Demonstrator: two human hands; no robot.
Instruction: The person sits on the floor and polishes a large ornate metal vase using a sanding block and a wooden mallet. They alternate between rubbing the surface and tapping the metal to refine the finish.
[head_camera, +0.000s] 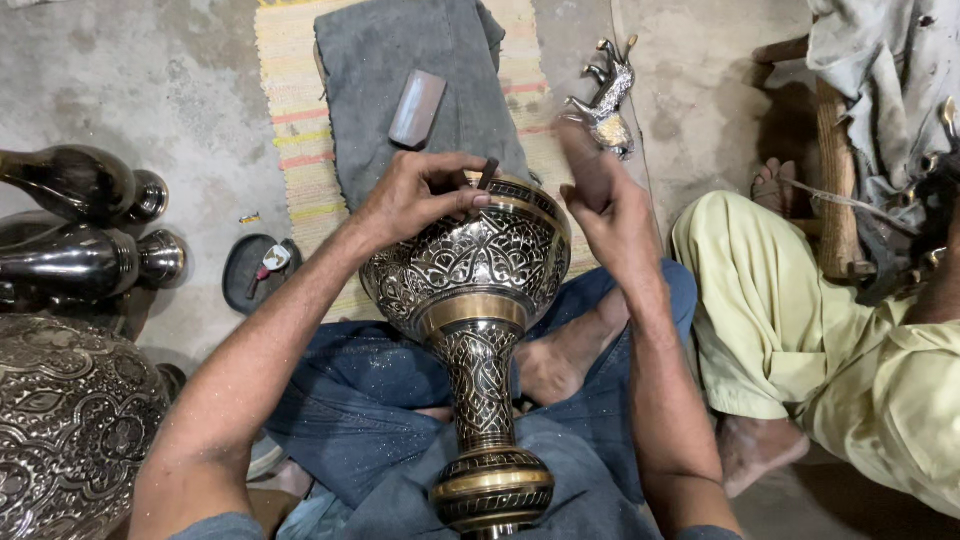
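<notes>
I see the engraved brass vase (470, 290) lying across the lap, long axis running six to twelve, bowl away. The left hand (420, 195) pinches a small chisel (487, 173) on its rim at twelve (nearer); the right hand (600, 195) hovers at two, fingers loosely extended, empty.

Engraved brass vase (470, 300) across lap
</notes>
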